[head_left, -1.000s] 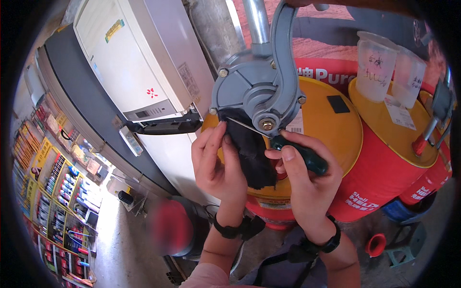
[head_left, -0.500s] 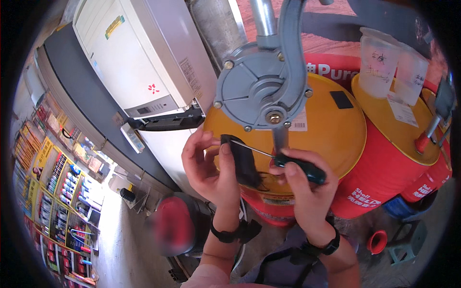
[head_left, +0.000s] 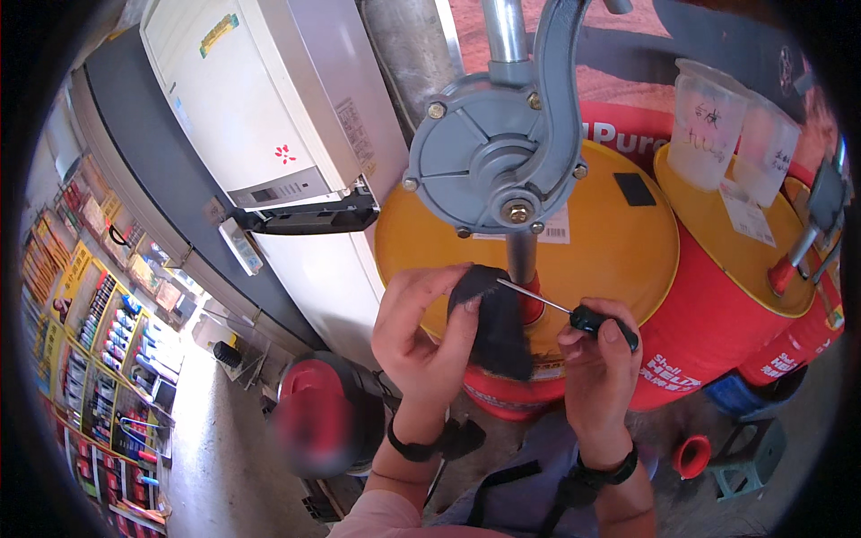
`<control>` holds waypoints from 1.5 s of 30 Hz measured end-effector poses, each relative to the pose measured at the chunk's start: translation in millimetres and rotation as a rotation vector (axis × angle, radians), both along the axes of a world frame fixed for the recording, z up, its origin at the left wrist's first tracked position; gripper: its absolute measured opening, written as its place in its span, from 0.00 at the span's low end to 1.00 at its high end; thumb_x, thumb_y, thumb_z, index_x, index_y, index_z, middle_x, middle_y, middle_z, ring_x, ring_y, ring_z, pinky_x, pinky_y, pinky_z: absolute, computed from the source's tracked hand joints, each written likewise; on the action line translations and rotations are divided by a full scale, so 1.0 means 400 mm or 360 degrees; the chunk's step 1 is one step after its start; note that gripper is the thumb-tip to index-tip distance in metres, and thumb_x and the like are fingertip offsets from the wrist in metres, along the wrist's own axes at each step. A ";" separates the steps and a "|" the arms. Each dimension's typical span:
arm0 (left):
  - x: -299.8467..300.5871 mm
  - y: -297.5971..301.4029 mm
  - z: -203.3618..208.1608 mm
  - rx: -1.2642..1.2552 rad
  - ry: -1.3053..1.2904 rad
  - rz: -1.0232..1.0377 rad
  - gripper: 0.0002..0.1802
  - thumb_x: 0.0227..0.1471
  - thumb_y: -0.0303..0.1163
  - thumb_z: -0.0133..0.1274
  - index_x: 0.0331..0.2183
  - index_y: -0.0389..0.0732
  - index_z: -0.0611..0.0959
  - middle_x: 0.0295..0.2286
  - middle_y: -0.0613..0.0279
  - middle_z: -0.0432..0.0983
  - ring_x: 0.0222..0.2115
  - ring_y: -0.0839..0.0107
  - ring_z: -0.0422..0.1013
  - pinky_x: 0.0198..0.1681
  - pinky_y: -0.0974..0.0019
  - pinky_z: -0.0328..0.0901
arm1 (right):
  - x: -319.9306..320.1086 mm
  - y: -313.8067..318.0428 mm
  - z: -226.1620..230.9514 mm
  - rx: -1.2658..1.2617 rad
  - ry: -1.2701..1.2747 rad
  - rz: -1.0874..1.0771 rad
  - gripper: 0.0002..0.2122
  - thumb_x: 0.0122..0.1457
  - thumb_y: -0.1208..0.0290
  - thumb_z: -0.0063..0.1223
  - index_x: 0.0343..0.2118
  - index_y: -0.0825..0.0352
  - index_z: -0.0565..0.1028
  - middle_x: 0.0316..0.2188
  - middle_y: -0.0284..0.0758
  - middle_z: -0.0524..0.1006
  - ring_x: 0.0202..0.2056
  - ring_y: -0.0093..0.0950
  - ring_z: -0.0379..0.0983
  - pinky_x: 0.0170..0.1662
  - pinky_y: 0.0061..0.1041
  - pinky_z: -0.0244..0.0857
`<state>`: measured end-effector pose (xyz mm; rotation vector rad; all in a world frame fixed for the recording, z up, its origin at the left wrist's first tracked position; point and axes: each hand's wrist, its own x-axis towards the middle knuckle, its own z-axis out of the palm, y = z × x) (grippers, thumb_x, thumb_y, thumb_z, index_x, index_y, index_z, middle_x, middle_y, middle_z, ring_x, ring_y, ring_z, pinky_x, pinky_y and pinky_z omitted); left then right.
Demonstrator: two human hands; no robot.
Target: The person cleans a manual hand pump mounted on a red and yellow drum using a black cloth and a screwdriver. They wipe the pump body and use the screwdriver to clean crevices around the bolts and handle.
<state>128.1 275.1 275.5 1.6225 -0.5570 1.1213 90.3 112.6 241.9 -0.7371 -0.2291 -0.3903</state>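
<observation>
Shifted right, what seems black cloth [head_left: 500, 336] partly hides the yellow drum [head_left: 614, 255].

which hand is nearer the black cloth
Left. The left hand pinches the black cloth at its upper left side; the right hand is apart from it, to its right, holding a screwdriver.

beyond screwdriver [head_left: 588, 321]: grey pump [head_left: 471, 148] blocks (crank [head_left: 563, 99] too) | right: room over drum lid [head_left: 623, 251]
</observation>
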 end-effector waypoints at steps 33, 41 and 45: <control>-0.047 -0.014 0.045 -0.0028 -0.0094 0.0098 0.12 0.44 0.15 0.63 0.35 0.35 0.85 0.34 0.61 0.74 0.33 0.72 0.72 0.37 0.72 0.66 | -0.082 0.045 0.008 -0.0458 -0.0215 -0.0391 0.11 0.63 0.78 0.53 0.47 0.74 0.73 0.41 0.42 0.77 0.39 0.33 0.81 0.44 0.29 0.76; 0.016 -0.025 0.068 -0.0215 -0.0115 0.0010 0.21 0.52 0.14 0.53 0.49 0.34 0.82 0.42 0.54 0.74 0.42 0.67 0.73 0.48 0.69 0.66 | -0.018 0.071 0.118 -0.1229 -0.0681 -0.0915 0.17 0.51 0.82 0.64 0.46 0.74 0.78 0.39 0.43 0.81 0.37 0.35 0.80 0.42 0.29 0.73; 0.032 -0.035 0.069 -0.0254 -0.0063 -0.0100 0.25 0.53 0.14 0.50 0.55 0.33 0.78 0.47 0.51 0.73 0.49 0.62 0.71 0.55 0.65 0.63 | 0.005 0.051 0.192 -0.1756 -0.1078 -0.1271 0.18 0.46 0.84 0.66 0.44 0.72 0.79 0.38 0.40 0.81 0.34 0.37 0.78 0.38 0.30 0.71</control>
